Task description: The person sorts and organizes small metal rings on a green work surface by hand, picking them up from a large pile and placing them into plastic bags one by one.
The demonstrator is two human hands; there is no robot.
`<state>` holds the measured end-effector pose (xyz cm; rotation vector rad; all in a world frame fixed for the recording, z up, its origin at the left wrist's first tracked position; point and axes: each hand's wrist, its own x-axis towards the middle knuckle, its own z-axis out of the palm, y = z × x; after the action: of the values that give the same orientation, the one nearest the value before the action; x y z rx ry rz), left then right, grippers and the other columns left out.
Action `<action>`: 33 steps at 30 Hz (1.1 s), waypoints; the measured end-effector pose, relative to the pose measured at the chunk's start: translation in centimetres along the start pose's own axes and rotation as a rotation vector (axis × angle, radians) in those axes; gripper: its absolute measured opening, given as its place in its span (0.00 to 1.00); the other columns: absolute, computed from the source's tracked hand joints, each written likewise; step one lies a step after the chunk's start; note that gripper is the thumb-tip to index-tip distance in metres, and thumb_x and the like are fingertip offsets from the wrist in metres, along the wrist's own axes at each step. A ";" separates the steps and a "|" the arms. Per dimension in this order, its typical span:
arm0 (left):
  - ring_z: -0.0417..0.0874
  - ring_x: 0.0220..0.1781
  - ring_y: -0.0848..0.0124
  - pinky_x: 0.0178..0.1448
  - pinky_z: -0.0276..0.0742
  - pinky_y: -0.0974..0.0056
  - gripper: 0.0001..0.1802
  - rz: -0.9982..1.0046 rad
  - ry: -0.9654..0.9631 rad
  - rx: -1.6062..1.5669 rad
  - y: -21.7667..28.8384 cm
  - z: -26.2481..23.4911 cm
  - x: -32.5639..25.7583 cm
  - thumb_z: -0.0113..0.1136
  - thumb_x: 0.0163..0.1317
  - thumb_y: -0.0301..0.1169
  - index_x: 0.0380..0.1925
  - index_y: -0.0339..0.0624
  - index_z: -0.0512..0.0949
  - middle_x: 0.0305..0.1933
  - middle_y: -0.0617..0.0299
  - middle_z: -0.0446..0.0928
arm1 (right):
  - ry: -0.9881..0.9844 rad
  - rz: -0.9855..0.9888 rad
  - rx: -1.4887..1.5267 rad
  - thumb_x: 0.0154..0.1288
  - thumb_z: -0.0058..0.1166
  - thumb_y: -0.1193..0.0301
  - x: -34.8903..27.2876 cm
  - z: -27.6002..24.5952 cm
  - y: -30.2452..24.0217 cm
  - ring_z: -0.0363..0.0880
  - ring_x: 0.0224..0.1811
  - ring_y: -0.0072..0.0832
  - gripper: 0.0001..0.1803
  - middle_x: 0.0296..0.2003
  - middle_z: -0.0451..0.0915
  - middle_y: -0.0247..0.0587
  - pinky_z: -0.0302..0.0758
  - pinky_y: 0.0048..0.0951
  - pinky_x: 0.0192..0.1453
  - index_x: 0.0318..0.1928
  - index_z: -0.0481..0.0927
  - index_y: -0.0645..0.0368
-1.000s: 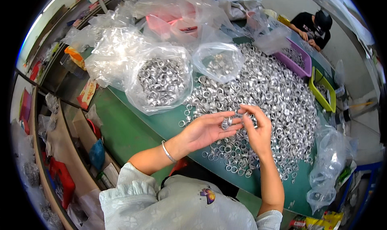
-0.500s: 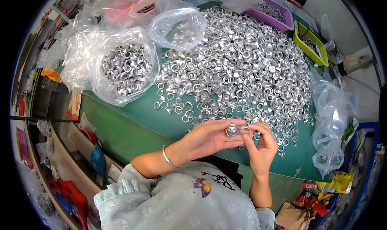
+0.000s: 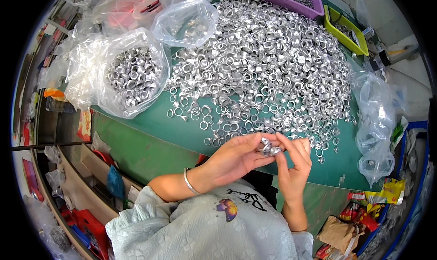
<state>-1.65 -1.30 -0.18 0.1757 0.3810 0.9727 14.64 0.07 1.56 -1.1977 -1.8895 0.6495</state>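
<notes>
My left hand [image 3: 234,158] is turned palm up at the table's front edge, fingers curled round a silver-coloured ring [image 3: 264,145]. Facing it, my right hand [image 3: 295,164] has thumb and fingertips closed on another ring [image 3: 275,151] that touches the first. Fingers partly hide both rings, so their exact shape is hard to make out. Just beyond my hands spreads a large heap of loose metal rings [image 3: 273,64]. Some stragglers lie singly along its near edge on the green tabletop [image 3: 182,135].
Left of the heap stands an open clear bag of rings [image 3: 101,94], and behind it a second clear bag [image 3: 159,25] holding fewer. A purple basket [image 3: 318,10] and a yellow-green basket [image 3: 365,50] sit at the far right. Crumpled clear plastic [image 3: 375,123] lies along the right edge.
The rings between my hands have been turned and now sit together. My right fingers have shifted their hold. The whole view has tilted slightly, moving the heap and bags upward.
</notes>
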 end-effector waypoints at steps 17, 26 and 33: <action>0.73 0.58 0.66 0.65 0.67 0.58 0.22 -0.063 -0.036 -0.168 -1.0 0.5 -2.5 0.37 0.72 0.42 0.49 0.35 0.72 0.58 0.51 0.71 | 0.028 0.025 -0.076 0.45 0.61 0.82 -2.1 -0.3 -3.4 0.72 0.32 0.27 0.13 0.27 0.78 0.32 0.58 0.28 0.45 0.34 0.83 0.57; 0.74 0.57 0.64 0.65 0.67 0.56 0.22 -0.072 -0.083 -0.195 -1.5 0.9 -3.7 0.36 0.73 0.41 0.49 0.34 0.72 0.55 0.51 0.72 | 0.022 -0.024 -0.093 0.45 0.60 0.82 -3.0 -0.9 -4.9 0.71 0.31 0.24 0.12 0.27 0.78 0.31 0.57 0.28 0.45 0.34 0.84 0.57; 0.73 0.56 0.62 0.66 0.66 0.55 0.21 -0.114 -0.068 -0.241 -1.7 1.4 -4.5 0.35 0.73 0.40 0.48 0.34 0.71 0.51 0.51 0.72 | 0.029 0.028 -0.012 0.45 0.59 0.83 -4.1 -1.2 -4.9 0.71 0.29 0.23 0.14 0.26 0.78 0.29 0.57 0.29 0.46 0.35 0.83 0.57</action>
<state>-2.07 -6.00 1.64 -0.0314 0.2072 0.8895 14.20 -5.74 4.54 -1.2363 -1.8576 0.6334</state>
